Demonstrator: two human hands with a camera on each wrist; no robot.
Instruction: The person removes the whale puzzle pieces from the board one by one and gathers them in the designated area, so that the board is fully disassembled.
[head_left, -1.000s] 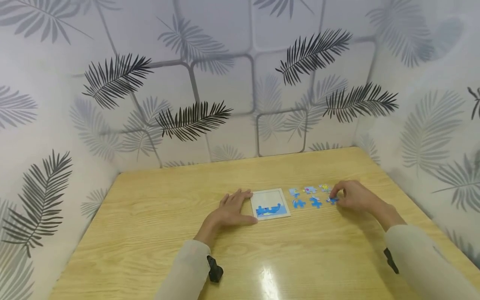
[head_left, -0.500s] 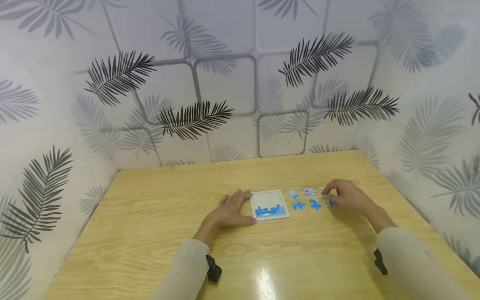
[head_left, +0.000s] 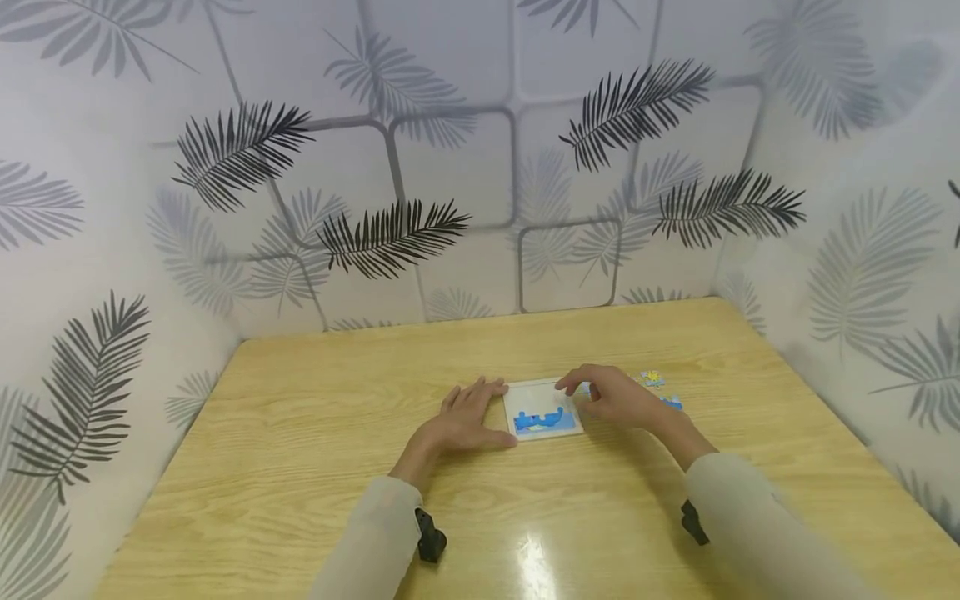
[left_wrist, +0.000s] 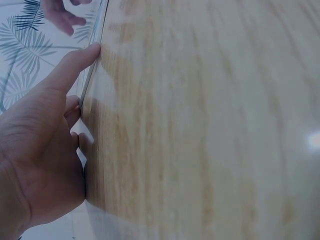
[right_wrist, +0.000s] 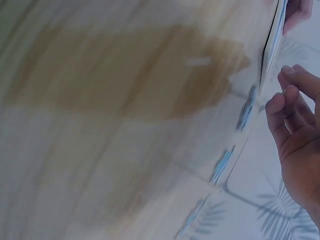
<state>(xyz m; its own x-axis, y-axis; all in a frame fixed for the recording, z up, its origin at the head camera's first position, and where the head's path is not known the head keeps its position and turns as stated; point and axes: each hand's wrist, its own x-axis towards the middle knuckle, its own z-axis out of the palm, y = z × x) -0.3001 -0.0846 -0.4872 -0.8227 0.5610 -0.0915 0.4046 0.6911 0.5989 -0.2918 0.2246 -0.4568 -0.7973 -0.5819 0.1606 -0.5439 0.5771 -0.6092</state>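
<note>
A shallow white puzzle tray [head_left: 543, 437] lies on the table, its lower part filled with joined blue pieces [head_left: 540, 420]. My left hand [head_left: 463, 421] rests at its left side with fingers spread, the thumb at the near corner and the fingertips at the far one. Over the tray's right edge hovers my right hand [head_left: 611, 396], index finger stretched forward and the other fingers loosely bent. The right wrist view shows no piece between the fingers of this hand [right_wrist: 300, 125]. Loose puzzle pieces, a yellow-flowered one [head_left: 652, 378] and a blue one [head_left: 672, 402], lie beyond it; others are partly hidden behind it.
The light wooden table [head_left: 337, 392] meets a leaf-patterned wall [head_left: 420, 283] at the back and sides. Seen edge-on in the right wrist view, blue pieces [right_wrist: 221, 165] line up beside the tray. A black wrist camera [head_left: 431, 535] sits at the left sleeve.
My right hand has moved left from the far-right loose pieces to the tray's right edge, uncovering the yellow-flowered piece. The left hand and the tray have stayed put.
</note>
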